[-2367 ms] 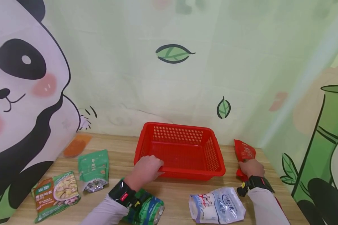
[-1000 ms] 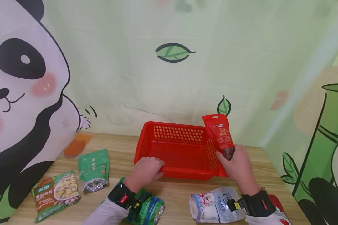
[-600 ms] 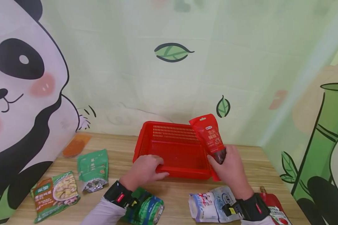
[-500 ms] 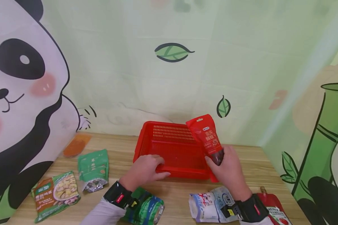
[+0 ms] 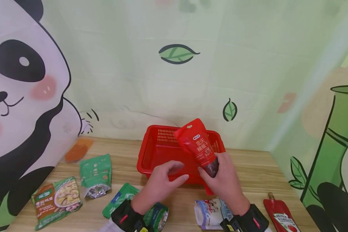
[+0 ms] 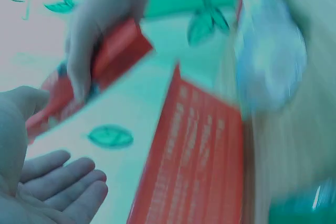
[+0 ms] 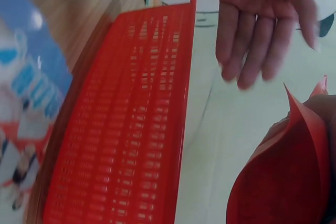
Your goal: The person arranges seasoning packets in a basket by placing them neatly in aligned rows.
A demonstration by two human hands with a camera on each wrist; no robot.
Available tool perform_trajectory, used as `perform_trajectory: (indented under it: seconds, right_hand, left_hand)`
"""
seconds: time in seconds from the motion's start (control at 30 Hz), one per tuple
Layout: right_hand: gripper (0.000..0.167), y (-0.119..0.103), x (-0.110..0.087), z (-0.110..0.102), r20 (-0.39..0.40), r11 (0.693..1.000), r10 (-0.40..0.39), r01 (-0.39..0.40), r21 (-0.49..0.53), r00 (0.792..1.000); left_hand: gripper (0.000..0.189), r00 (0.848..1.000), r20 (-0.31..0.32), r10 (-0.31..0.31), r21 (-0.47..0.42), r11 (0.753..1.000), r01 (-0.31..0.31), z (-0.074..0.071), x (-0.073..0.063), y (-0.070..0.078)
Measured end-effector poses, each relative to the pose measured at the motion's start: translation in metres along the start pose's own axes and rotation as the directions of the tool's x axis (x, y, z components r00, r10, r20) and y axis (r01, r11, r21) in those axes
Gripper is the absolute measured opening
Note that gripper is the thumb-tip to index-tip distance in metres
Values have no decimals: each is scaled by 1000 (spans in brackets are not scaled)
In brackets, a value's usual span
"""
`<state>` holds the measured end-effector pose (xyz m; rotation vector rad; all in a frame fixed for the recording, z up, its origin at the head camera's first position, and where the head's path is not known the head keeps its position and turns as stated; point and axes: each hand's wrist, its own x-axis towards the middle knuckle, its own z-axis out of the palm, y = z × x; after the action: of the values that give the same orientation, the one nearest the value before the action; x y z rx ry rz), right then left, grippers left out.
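Note:
My right hand [image 5: 227, 182] grips a red pouch of dried chillies [image 5: 201, 143], tilted with its top to the upper left. The pouch is in front of the red plastic basket [image 5: 148, 148] and covers part of it. To its left my left hand [image 5: 163, 182] stands by the basket's front rim, fingers spread and apart from the pouch. The right wrist view shows that left hand [image 6: 58, 190] with straight fingers, seen here in the left wrist view, beside the slotted basket wall [image 7: 123, 124] and the pouch's open-flared end [image 7: 283, 177].
On the wooden table lie a green-brown food packet [image 5: 58, 201], a green pouch [image 5: 95, 174] and an orange flat packet [image 5: 79, 149] at left. Nearer are green packets [image 5: 120, 198], a white-blue bag [image 5: 210, 214] and a red spouted ketchup pouch [image 5: 281, 214]. A printed curtain [image 5: 127, 80] hangs behind.
My right hand has picked up the chilli pouch from the table's right side and carried it left to the basket. My left hand has let go of the basket rim and turned towards the pouch.

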<state>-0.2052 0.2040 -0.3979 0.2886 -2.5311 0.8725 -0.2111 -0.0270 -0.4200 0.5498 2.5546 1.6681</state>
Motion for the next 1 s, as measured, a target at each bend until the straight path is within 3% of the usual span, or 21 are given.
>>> perform_trajectory:
  seconds: [0.1,0.23,0.43,0.6,0.7,0.9,1.0]
  right_hand:
    - [71,-6,-3,2,-18,999,-33,33,7,999]
    - [70,-14,-7,6,-44,998,-54,54,19,998]
    - [68,-21,-12,10,-85,997,-73,74,9,994]
    - [64,-25,-16,15,-120,994,-111,111,-12,986]
    - [64,-28,-18,19,-138,992,-123,119,-39,983]
    - [64,-33,-20,24,-164,990,-135,127,-58,977]
    - [64,-34,-20,25,-170,989,-143,137,-48,975]
  left_hand:
    - [55,999,26,-39,-167,985,43,9,-4,8]
    - [56,996,58,-66,-345,935,82,19,-7,15]
    - [58,994,49,-99,-508,855,110,31,-9,24]
    - [63,984,64,-165,-598,784,170,43,-8,31]
    - [64,977,45,-209,-625,757,191,48,-6,35]
    - [65,962,-31,-272,-659,729,185,52,-1,40]
    - [66,958,-63,-279,-666,727,168,53,-1,41]
